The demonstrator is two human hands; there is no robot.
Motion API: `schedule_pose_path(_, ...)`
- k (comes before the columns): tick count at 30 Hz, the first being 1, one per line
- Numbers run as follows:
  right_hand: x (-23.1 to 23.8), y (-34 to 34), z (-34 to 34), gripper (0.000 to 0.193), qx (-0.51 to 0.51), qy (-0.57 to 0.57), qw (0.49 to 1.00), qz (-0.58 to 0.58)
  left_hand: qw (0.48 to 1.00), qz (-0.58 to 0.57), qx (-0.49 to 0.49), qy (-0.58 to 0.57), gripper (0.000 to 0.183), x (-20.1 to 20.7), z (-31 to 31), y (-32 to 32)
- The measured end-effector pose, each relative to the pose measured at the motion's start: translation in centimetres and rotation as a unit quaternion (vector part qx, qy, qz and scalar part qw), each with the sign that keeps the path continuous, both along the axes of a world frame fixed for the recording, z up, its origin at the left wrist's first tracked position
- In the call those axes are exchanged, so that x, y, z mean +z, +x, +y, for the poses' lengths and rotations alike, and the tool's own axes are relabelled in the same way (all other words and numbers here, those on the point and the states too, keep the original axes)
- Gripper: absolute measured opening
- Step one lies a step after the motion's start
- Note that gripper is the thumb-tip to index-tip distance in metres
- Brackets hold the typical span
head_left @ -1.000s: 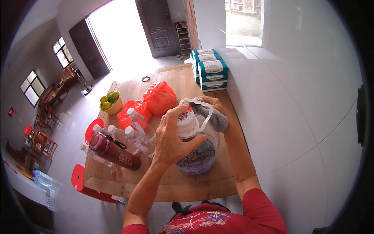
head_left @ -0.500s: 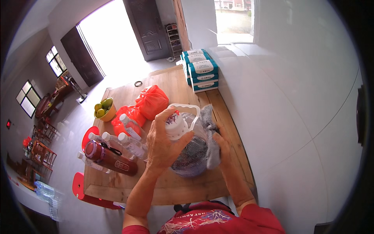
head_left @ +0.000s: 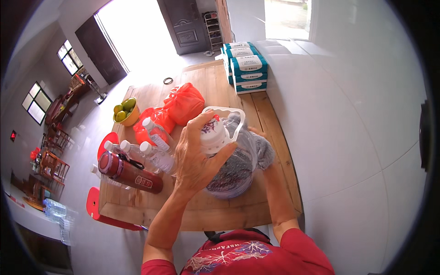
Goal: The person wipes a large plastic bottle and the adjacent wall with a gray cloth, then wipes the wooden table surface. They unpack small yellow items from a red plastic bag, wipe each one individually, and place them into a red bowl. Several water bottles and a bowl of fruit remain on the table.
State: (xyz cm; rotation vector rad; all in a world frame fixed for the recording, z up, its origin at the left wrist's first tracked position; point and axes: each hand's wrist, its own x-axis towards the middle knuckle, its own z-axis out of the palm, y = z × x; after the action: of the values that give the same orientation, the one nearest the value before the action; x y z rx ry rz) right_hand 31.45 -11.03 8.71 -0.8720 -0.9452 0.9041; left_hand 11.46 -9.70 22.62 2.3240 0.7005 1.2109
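1. Left of the left hand [head_left: 195,158]'s grip, the bottles [head_left: 153,155] block a low pass; whether one touches the hand is unclear. The flask [head_left: 130,172] lies farther out.
2. Beyond the grip, to its left, two bags [head_left: 184,104] bar the way; to their right, bare table [head_left: 220,82] gives a lane up to the packs [head_left: 250,68].
3. Right of the grip, the handle [head_left: 241,120], cloth [head_left: 264,153] and right hand [head_left: 256,132] crowd the jug [head_left: 233,176]; a narrow strip remains before the wall [head_left: 343,128].
4. Nearer than the jug, open wood reaches the edge.

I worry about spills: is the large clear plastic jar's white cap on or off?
On: the white cap sits atop the jar, the left hand against it.
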Motion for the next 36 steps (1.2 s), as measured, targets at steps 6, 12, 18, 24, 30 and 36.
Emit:
schedule_pose_path(6,-11.6,2.6,2.6,0.023,0.006,-0.046,0.990,-0.133,0.999,-0.026,0.010,-0.027,0.065,0.2,-0.4,0.5)
schedule_pose_path(12,-14.2,1.5,-0.9,0.019,-0.113,-0.157,0.945,-0.264,0.999,-0.011,0.023,0.029,0.066,-0.2,0.1,0.2)
schedule_pose_path(18,-5.0,-6.6,-7.6,0.043,-0.213,0.043,0.976,0.014,0.999,-0.011,0.018,0.034,0.065,0.0,0.1,0.4)
schedule_pose_path(24,5.2,-10.6,-9.7,0.054,-0.392,0.132,0.850,-0.327,0.999,-0.031,0.007,-0.038,0.064,0.4,-0.4,0.2)
schedule_pose_path(30,6.5,-5.9,-5.8,0.045,-0.272,0.170,0.912,-0.254,0.998,-0.013,0.041,0.039,0.064,0.2,0.2,0.5)
schedule_pose_path(36,-4.9,0.2,0.4,0.039,-0.087,-0.114,0.979,-0.143,0.997,-0.012,0.052,0.057,0.061,0.2,0.3,0.8)
